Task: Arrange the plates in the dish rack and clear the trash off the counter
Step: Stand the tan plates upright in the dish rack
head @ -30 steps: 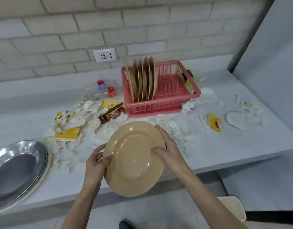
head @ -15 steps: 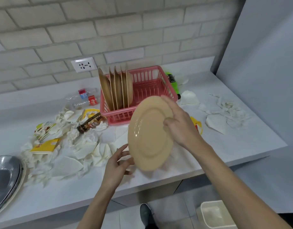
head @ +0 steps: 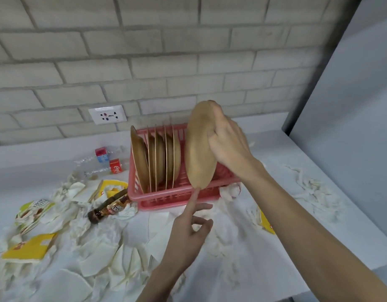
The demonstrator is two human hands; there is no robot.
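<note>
A pink dish rack [head: 166, 198] stands on the white counter against the brick wall, with several tan plates [head: 157, 162] upright in its left half. My right hand [head: 228, 144] grips another tan plate [head: 199, 149] by its upper right rim and holds it on edge over the rack, just right of the standing plates. Its lower edge is level with the rack's front rim. My left hand [head: 188, 229] is in front of the rack, index finger straight and touching the plate's bottom edge, the other fingers loosely curled around nothing.
Crumpled white paper [head: 96, 253], yellow wrappers [head: 29, 249], a brown bottle [head: 110, 207] and flattened clear bottles [head: 101, 162] litter the counter left of the rack. More paper scraps [head: 314, 188] and a yellow wrapper [head: 265, 221] lie to the right. A grey panel [head: 351, 105] bounds the right side.
My right hand has carried the plate up and back from in front of the rack to over it, turning it on edge. My left hand has let go and followed, one finger under the plate.
</note>
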